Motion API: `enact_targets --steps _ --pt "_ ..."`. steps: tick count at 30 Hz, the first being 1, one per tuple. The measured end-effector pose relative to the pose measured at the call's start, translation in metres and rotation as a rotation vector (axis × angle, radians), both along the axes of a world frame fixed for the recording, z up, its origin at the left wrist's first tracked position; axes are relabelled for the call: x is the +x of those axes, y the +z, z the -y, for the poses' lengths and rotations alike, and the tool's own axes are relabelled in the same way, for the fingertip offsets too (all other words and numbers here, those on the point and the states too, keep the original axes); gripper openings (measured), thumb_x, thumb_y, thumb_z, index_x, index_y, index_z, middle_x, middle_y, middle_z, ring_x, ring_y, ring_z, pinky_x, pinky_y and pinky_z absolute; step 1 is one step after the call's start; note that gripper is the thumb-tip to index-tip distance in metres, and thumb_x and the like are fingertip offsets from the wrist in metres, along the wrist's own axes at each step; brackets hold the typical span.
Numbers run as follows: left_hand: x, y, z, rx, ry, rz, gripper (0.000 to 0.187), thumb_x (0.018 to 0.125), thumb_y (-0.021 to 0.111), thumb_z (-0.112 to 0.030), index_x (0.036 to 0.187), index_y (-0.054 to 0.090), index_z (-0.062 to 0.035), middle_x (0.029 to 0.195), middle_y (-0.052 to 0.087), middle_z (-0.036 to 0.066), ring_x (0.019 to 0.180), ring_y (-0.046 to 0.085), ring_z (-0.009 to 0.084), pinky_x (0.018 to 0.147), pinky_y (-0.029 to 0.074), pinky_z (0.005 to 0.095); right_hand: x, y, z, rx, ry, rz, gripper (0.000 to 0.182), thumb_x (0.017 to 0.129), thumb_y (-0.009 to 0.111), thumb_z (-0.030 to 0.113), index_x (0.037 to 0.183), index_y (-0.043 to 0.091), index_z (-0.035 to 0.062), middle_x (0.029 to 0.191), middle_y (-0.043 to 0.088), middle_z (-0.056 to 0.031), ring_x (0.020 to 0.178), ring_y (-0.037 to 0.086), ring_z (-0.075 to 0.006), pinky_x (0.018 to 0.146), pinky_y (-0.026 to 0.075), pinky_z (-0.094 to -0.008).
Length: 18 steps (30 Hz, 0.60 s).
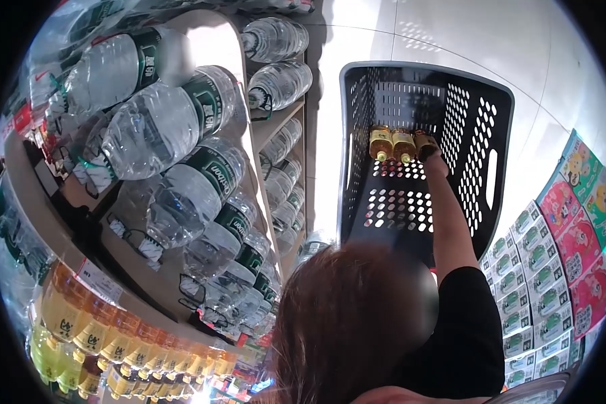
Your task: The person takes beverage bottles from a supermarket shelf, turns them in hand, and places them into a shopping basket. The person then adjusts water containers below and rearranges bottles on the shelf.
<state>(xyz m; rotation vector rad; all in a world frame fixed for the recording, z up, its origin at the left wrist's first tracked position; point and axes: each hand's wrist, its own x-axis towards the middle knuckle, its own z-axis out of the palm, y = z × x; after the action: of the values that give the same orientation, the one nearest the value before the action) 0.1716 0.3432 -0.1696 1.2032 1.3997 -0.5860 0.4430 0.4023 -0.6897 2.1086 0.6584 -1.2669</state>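
Neither my left hand nor my right hand shows in the head view. Another person's head (pixel 343 323), seen from above with long hair, fills the lower middle. That person's bare arm (pixel 451 229), in a black short sleeve (pixel 475 323), reaches into a black shopping basket (pixel 498 148) with perforated walls. At the end of the arm, the hand (pixel 435 163) is at a dark-looking bottle (pixel 424 143); its fingers are partly hidden. Beside it are two amber drink bottles (pixel 392 143) with yellow caps, side by side against the basket's end wall.
Large clear water bottles (pixel 182 195) with green labels crowd the shelf (pixel 209 30) on the left. More water bottles (pixel 276 81) sit on a unit behind. Rows of orange drinks (pixel 114 330) line the lower left. Printed packs (pixel 539 283) stand at right. Pale tiles (pixel 464 34) surround the basket.
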Motion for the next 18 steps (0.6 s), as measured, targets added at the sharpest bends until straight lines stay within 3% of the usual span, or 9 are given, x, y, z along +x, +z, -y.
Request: enact_targets --steps 2,4,8,10,11,12,14,18 --pt "-0.001 0.003 0.005 0.021 -0.001 0.015 0.028 0.078 0.058 -0.034 0.082 0.068 -0.008 0.082 0.066 0.013 0.078 0.064 0.032 0.068 0.049 0.0435 -0.002 0.025 -0.003 -0.064 0.118 -0.036 0.057 0.091 0.041 0.028 0.14 0.02 0.0061 0.115 0.06 -0.0182 0.104 0.06 -0.0303 0.084 0.049 -0.0398" --pt "-0.002 0.009 0.013 0.056 -0.001 0.038 0.028 0.077 0.058 -0.034 0.082 0.069 -0.008 0.082 0.066 0.013 0.078 0.064 0.0319 0.068 0.049 0.0434 -0.005 0.06 -0.003 -0.024 0.224 -0.106 0.057 0.088 0.044 0.028 0.137 0.026 0.005 0.118 0.059 -0.0151 0.107 0.059 -0.0287 0.086 0.048 -0.0407" --pt "-0.003 0.021 0.028 0.16 -0.007 0.093 0.028 0.077 0.058 -0.033 0.082 0.069 -0.0081 0.082 0.067 0.013 0.078 0.064 0.0319 0.068 0.049 0.0432 -0.009 0.133 0.018 0.039 0.591 -0.535 0.046 0.083 0.052 0.032 0.12 0.05 0.0054 0.107 0.064 -0.0152 0.101 0.061 -0.0296 0.084 0.048 -0.0426" --pt "-0.002 0.025 0.037 0.22 -0.024 0.131 0.028 0.076 0.058 -0.033 0.082 0.069 -0.0082 0.082 0.067 0.012 0.078 0.064 0.0318 0.067 0.05 0.0431 -0.013 0.213 0.027 0.147 0.429 -0.664 0.047 0.084 0.055 0.037 0.116 0.053 0.0024 0.1 0.065 -0.0192 0.093 0.063 -0.0319 0.079 0.05 -0.0412" --pt "-0.001 0.026 0.041 0.251 -0.032 0.153 0.028 0.076 0.059 -0.033 0.082 0.069 -0.0082 0.082 0.067 0.012 0.078 0.064 0.0318 0.067 0.05 0.043 -0.013 0.249 0.036 0.363 0.504 -0.712 0.047 0.084 0.056 0.037 0.115 0.053 0.0023 0.093 0.065 -0.019 0.089 0.064 -0.0318 0.076 0.05 -0.0411" --pt "0.001 0.027 0.045 0.285 -0.043 0.175 0.027 0.076 0.059 -0.033 0.082 0.069 -0.0083 0.082 0.067 0.012 0.078 0.064 0.0318 0.067 0.05 0.0429 -0.014 0.286 0.033 0.284 0.412 -0.867 0.047 0.084 0.056 0.037 0.116 0.052 0.0029 0.091 0.066 -0.0179 0.086 0.064 -0.0325 0.076 0.049 -0.0423" --pt "0.004 0.027 0.053 0.346 -0.083 0.224 0.027 0.076 0.059 -0.033 0.081 0.069 -0.0083 0.082 0.067 0.012 0.078 0.064 0.0318 0.067 0.05 0.0428 -0.02 0.374 0.025 -0.002 0.354 -0.886 0.042 0.086 0.053 0.034 0.115 0.055 0.0044 0.099 0.065 -0.0173 0.092 0.062 -0.032 0.081 0.048 -0.0419" --pt "0.019 0.021 0.061 0.482 -0.233 0.356 0.027 0.075 0.059 -0.033 0.081 0.069 -0.0085 0.081 0.067 0.012 0.078 0.065 0.0317 0.067 0.05 0.0426 -0.014 0.462 0.082 0.085 0.416 -1.084 0.044 0.088 0.05 0.042 0.11 0.059 0.006 0.105 0.063 -0.0137 0.095 0.061 -0.0298 0.084 0.046 -0.0399"
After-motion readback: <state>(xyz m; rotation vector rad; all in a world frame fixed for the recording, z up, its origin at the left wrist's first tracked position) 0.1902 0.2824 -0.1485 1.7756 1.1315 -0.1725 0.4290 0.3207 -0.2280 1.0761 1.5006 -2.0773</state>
